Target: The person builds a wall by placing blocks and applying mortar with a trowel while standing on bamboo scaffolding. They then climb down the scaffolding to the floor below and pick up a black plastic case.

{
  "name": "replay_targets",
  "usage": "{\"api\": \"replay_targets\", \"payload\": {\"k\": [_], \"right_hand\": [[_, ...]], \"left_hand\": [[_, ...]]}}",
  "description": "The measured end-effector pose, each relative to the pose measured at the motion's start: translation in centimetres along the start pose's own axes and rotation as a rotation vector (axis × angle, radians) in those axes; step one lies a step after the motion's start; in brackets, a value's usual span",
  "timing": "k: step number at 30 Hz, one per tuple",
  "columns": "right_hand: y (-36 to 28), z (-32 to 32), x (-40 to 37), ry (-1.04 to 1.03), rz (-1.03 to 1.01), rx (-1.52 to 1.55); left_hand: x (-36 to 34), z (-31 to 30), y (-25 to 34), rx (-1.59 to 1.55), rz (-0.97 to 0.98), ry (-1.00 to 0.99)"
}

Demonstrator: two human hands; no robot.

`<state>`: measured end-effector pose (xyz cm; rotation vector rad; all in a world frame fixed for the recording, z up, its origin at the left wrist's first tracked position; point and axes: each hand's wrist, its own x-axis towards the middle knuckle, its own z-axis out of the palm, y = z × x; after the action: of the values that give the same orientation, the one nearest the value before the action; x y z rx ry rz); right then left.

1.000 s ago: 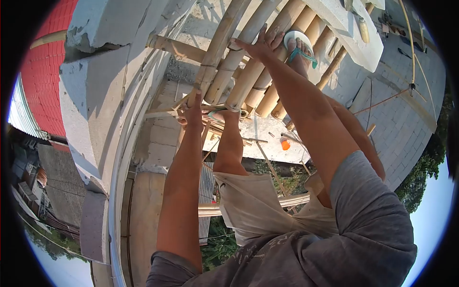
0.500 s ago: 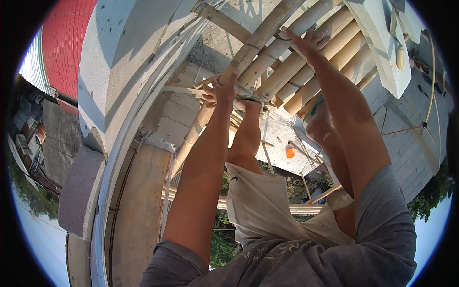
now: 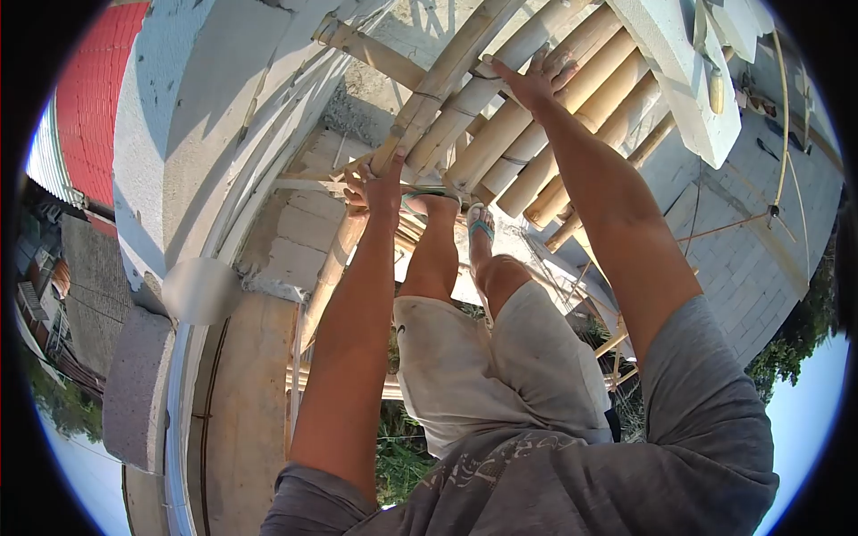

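Observation:
My left hand (image 3: pixel 375 189) is closed around the near end of the leftmost bamboo pole (image 3: pixel 429 98), its thumb lying along the pole. My right hand (image 3: pixel 539 80) rests palm down with fingers spread on the lashed bamboo poles (image 3: pixel 523 125), farther up. Dark ties bind several of these poles side by side. Just below their near ends are my left foot (image 3: pixel 432 202) and my right foot (image 3: pixel 481 228), both in green-strapped sandals. Whatever my left fingers press against underneath is hidden.
A bamboo crosspiece (image 3: pixel 380 54) joins the poles at upper left. White blocks (image 3: pixel 684 98) stand at right, with a yellowish-handled tool (image 3: pixel 716 89) against them. A grey wall (image 3: pixel 223 116) and a concrete ledge (image 3: pixel 246 393) run along the left. Grey block surface (image 3: pixel 755 241) spreads below right.
My right foot has come left, beside my left foot, and my knees are closer together. Both hands keep their places on the bamboo while the view shifts. The orange object below is out of sight.

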<state>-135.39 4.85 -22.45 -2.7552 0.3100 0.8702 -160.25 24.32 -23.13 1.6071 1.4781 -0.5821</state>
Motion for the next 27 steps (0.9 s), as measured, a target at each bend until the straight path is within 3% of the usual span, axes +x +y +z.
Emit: {"api": "replay_targets", "payload": {"k": [6, 14, 16, 17, 19, 20, 22, 24, 25, 26, 27], "right_hand": [[-0.3, 0.0, 0.1, -0.015, 0.005, 0.018], [-0.3, -0.4, -0.3, 0.043, -0.026, 0.007], [-0.2, -1.2, -1.0, -0.083, -0.036, 0.122], [0.7, -2.3, -1.9, -0.007, -0.130, 0.208], [4.0, -6.7, -4.1, -0.013, -0.278, 0.850], [7.4, -6.8, -4.2, 0.413, -0.161, 0.612], [12.6, -7.8, -4.5, 0.766, 0.184, 0.322], [18.1, -5.8, -1.4, 0.587, 0.525, 0.475], [19.5, -4.6, -0.1, 0.490, 0.614, 0.557], [20.3, -3.0, 0.6, 0.478, 0.528, 0.566], [18.8, -3.4, -0.1, 0.415, 0.575, 0.367]], "left_hand": [[0.5, 0.1, 0.2, 0.148, -0.037, 0.006], [0.9, 0.4, -0.2, 0.051, -0.012, -0.002], [0.3, 0.1, 0.6, 0.134, -0.059, 0.026], [-0.3, -0.1, 1.0, 0.158, -0.050, 0.031], [1.1, 0.9, 0.1, 0.050, 0.063, 0.058], [1.2, 1.4, -1.3, -0.037, 0.140, 0.087], [-0.5, 0.0, -0.6, -0.262, 0.063, -0.218], [-0.7, -0.1, 1.2, 0.188, -0.002, 0.052], [-0.1, 0.2, 0.3, 0.162, 0.002, 0.042], [-0.1, 0.3, 0.1, 0.110, 0.043, 0.044], [-0.4, 0.1, 0.6, 0.190, 0.066, 0.084]]}}
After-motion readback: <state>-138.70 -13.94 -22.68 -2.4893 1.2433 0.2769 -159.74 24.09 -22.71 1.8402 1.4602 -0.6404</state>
